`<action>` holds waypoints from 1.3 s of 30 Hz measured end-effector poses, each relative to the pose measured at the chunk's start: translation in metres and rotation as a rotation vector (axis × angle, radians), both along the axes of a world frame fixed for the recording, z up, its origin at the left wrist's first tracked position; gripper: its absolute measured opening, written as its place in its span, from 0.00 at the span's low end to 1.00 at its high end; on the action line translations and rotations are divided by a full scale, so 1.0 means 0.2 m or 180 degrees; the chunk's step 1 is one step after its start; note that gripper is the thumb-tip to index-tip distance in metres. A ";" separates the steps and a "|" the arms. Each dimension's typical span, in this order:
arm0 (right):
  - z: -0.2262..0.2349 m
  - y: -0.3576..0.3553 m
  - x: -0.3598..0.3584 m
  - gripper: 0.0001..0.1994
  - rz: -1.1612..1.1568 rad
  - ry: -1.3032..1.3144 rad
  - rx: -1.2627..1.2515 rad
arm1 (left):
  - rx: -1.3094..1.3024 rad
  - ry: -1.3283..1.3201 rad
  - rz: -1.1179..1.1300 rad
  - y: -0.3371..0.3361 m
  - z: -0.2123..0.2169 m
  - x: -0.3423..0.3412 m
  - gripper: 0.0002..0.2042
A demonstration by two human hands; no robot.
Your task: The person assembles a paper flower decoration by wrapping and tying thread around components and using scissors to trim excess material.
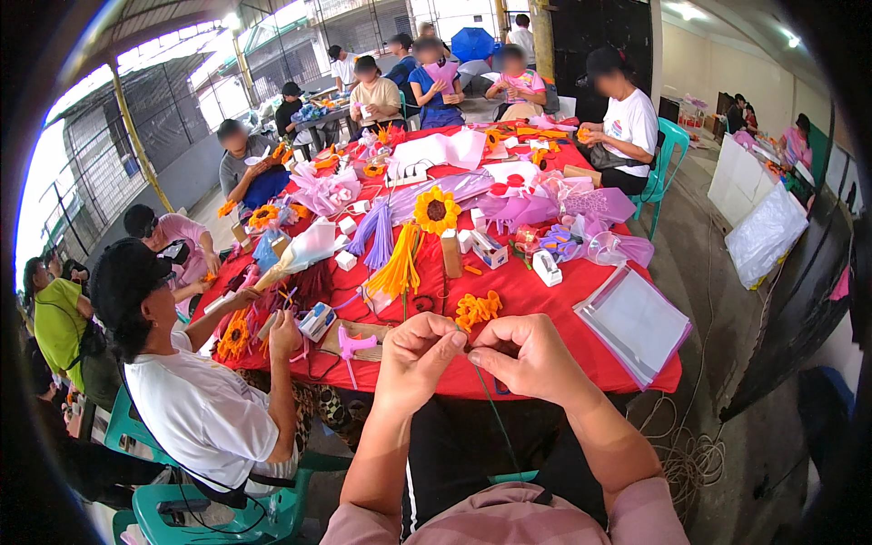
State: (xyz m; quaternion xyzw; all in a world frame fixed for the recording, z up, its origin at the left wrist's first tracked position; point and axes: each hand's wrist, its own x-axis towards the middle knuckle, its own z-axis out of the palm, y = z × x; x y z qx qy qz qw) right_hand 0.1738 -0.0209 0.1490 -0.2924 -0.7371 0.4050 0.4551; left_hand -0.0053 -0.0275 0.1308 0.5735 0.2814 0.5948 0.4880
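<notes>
Closely pinching a green stem (496, 413), thumb to finger, with left hand (418, 359) and right hand (536, 356), near side of red table (572, 307).

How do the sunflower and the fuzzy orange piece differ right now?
The sunflower shows a round dark brown center; the fuzzy orange piece shows none. The sunflower's yellow petals form a full ring, while the orange piece is an irregular clump. The orange piece is close to the right hand; the sunflower is farther off.
</notes>
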 end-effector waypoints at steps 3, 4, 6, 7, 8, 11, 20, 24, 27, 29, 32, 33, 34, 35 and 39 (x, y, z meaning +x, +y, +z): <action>0.00 -0.02 -0.03 0.03 -0.0389 -0.0020 0.0351 | 0.0275 0.0379 0.0608 -0.01 0.00 0.03 0.02; 0.00 -0.02 -0.04 0.03 -0.0518 -0.0073 0.0565 | 0.0415 0.0580 0.0819 -0.01 0.01 0.04 0.03; -0.02 -0.02 -0.05 0.03 -0.0773 -0.0178 0.0993 | 0.0693 0.0982 0.1244 -0.02 0.01 0.05 0.04; -0.02 -0.02 -0.06 0.04 -0.0925 -0.0278 0.1096 | 0.0778 0.1082 0.1392 -0.02 0.02 0.06 0.04; -0.02 -0.03 -0.07 0.05 -0.1078 -0.0379 0.1199 | 0.0862 0.1181 0.1539 -0.02 0.02 0.07 0.05; -0.07 -0.03 -0.11 0.07 -0.1471 -0.0675 0.1459 | 0.1047 0.1546 0.2027 -0.03 0.01 0.11 0.06; -0.05 -0.01 -0.04 0.02 -0.0212 -0.0115 0.0707 | 0.0266 0.0498 0.0775 -0.08 0.04 0.06 0.01; 0.07 -0.01 0.08 0.04 0.1430 0.0167 -0.1129 | -0.0068 -0.0274 -0.0927 -0.11 0.08 -0.02 0.05; 0.07 0.01 0.07 0.04 0.1957 0.0261 -0.1311 | 0.0145 -0.0313 -0.1359 -0.08 0.07 -0.04 0.05; 0.06 0.02 0.06 0.05 0.2023 0.0361 -0.1492 | 0.0212 -0.0338 -0.1488 -0.07 0.09 -0.04 0.04; 0.04 0.03 0.06 0.06 0.1900 0.0385 -0.1441 | 0.0354 -0.0304 -0.1301 -0.06 0.09 -0.04 0.04; 0.04 0.03 0.05 0.06 0.1827 0.0374 -0.1374 | 0.0360 -0.0241 -0.1218 -0.06 0.10 -0.04 0.04; 0.04 0.04 0.05 0.06 0.1771 0.0344 -0.1332 | 0.0367 -0.0178 -0.1134 -0.06 0.10 -0.04 0.04; 0.04 0.04 0.05 0.06 0.1715 0.0314 -0.1291 | 0.0374 -0.0115 -0.1050 -0.06 0.10 -0.05 0.03; 0.02 0.05 0.04 0.05 0.1440 0.0306 -0.1236 | 0.0194 0.0005 -0.0825 -0.08 0.10 -0.05 0.03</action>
